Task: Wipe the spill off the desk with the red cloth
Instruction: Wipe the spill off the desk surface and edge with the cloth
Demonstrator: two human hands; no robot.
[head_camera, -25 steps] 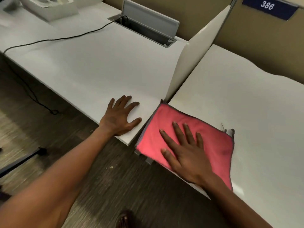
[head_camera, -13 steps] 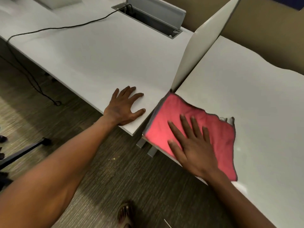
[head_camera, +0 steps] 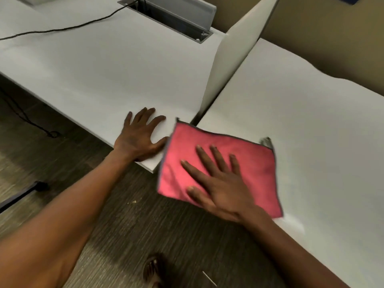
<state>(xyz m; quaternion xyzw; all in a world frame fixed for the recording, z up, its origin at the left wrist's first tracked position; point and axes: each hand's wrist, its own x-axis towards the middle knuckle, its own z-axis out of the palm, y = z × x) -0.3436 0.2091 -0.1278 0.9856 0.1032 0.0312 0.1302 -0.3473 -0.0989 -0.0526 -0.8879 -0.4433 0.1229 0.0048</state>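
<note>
Head view, single camera.

You are pressing your right hand flat on the red cloth, fingers spread and extended, palm down, thumb lying along the cloth's near left edge. The cloth is lying open on the near left corner of the right desk, its left edge overhanging the gap toward the left desk. Its far corner is sitting just ahead of your fingertips, close to the foot of the white divider panel.

You are bracing your left hand flat on the near corner of the left desk, fingers spread, gripping nothing; its thumb tip is nearly meeting the cloth's left edge.

Change over the last second: the cloth is rotating slightly under your palm and sliding leftward. A second ago its left edge was clear of your left thumb; now it is just beside it. The grey-white tag at the cloth's right far corner, beyond your little finger, is travelling with it.

A pale patch is showing on the desk just right of your wrist, at the cloth's near right corner. Blur makes it uncertain: it may be residual spill or glare.

Judgement: wiping is under way, mid-stroke. No distinct spill is visible ahead of your fingers, so most of it is either under the cloth or already absorbed. The patch beside your wrist likely needs a return pass. Risk: the overhanging edge is dragging liquid into the gap between the desks.
</note>
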